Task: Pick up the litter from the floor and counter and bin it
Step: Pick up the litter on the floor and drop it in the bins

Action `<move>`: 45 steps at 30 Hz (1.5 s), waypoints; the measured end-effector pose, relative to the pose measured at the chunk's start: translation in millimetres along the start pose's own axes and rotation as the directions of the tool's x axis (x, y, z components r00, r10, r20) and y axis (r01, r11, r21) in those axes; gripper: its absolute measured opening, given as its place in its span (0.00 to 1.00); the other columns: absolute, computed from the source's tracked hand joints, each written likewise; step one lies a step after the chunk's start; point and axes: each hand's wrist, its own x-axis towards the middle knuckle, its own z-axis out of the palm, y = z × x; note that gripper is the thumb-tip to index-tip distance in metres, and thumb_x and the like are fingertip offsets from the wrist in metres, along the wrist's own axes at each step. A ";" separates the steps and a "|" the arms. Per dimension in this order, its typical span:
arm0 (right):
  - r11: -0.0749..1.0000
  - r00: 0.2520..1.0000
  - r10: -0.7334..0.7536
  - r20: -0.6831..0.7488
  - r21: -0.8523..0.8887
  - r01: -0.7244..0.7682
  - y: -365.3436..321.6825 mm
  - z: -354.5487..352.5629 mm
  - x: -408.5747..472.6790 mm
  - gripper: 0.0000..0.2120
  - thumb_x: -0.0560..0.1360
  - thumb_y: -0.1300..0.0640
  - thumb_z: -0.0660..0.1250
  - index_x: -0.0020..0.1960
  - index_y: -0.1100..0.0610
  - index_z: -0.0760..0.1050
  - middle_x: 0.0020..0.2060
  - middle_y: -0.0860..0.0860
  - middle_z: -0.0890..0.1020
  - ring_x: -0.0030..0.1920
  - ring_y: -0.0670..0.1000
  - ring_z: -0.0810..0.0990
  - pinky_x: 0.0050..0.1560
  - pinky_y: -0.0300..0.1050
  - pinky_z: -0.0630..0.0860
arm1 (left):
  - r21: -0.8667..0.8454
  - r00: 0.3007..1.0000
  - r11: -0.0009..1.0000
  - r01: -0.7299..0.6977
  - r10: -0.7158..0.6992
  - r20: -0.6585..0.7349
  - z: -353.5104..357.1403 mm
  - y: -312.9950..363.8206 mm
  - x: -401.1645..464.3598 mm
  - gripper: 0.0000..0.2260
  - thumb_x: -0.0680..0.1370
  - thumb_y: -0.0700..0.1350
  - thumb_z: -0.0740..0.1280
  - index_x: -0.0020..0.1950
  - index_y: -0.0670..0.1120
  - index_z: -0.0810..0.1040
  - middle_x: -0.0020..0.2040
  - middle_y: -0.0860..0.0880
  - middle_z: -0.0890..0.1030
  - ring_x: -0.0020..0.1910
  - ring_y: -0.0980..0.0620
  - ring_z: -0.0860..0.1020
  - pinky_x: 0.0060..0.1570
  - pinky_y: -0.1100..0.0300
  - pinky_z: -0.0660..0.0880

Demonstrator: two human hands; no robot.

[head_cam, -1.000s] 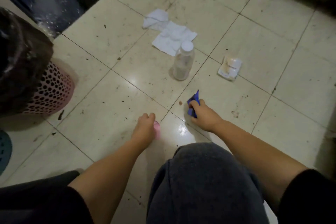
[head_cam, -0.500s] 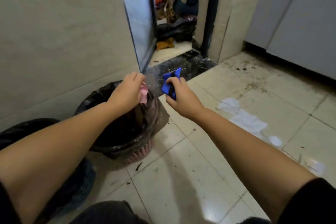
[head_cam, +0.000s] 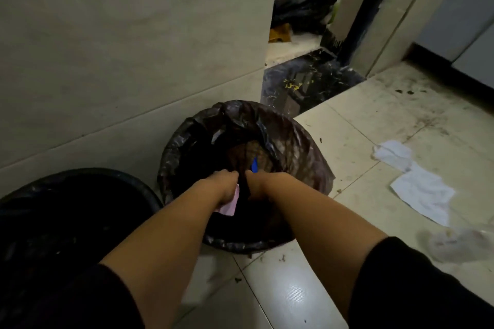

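Observation:
A bin lined with a dark plastic bag (head_cam: 299, 147) stands on the floor against the wall. Both my hands reach down into its mouth. My left hand (head_cam: 227, 187) is closed on a pink scrap (head_cam: 229, 207) that pokes out below its fingers. My right hand (head_cam: 258, 184) is closed on a blue wrapper (head_cam: 254, 165), of which only a tip shows above the fingers. White paper tissues (head_cam: 417, 189) lie on the tiles to the right. A clear plastic bottle (head_cam: 459, 244) lies blurred at the lower right.
A second, larger black bin (head_cam: 80, 195) stands at the left beside the first. A tiled wall (head_cam: 133, 61) runs behind both. A dark threshold (head_cam: 307, 83) leads to a doorway with black bags (head_cam: 302, 8) beyond. Dirt specks dot the floor tiles.
Both hands rose from the floor with the pink scrap and the blue wrapper, moved over the lined bin, and have now dropped into its mouth.

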 end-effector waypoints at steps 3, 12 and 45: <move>0.999 0.995 0.037 0.093 0.002 -0.037 -1.2 5.1 11.9 0.33 0.77 0.50 0.64 0.76 0.56 0.54 0.74 0.60 0.63 0.71 0.62 0.67 0.70 0.56 0.65 | 0.014 0.992 1.000 0.001 -0.003 0.129 10.9 -3.7 8.6 0.21 0.77 0.39 0.63 0.70 0.40 0.65 0.70 0.38 0.68 0.67 0.38 0.70 0.66 0.50 0.69; 0.937 0.971 -0.232 -0.058 0.255 0.239 3.6 -81.9 -59.4 0.26 0.75 0.57 0.68 0.71 0.57 0.65 0.63 0.59 0.77 0.54 0.59 0.81 0.46 0.45 0.80 | -0.025 0.997 0.998 -0.066 0.067 0.029 -87.0 -13.5 -21.3 0.19 0.75 0.43 0.66 0.66 0.45 0.70 0.64 0.41 0.76 0.61 0.42 0.75 0.61 0.52 0.72; 0.780 0.792 0.555 -0.256 0.492 -0.387 614.9 254.8 -182.4 0.22 0.79 0.52 0.53 0.72 0.45 0.59 0.72 0.56 0.61 0.64 0.63 0.68 0.62 0.55 0.69 | 0.291 0.869 0.890 -0.351 0.426 -0.253 62.7 533.9 17.3 0.18 0.79 0.53 0.61 0.61 0.42 0.66 0.59 0.41 0.68 0.54 0.42 0.71 0.39 0.56 0.68</move>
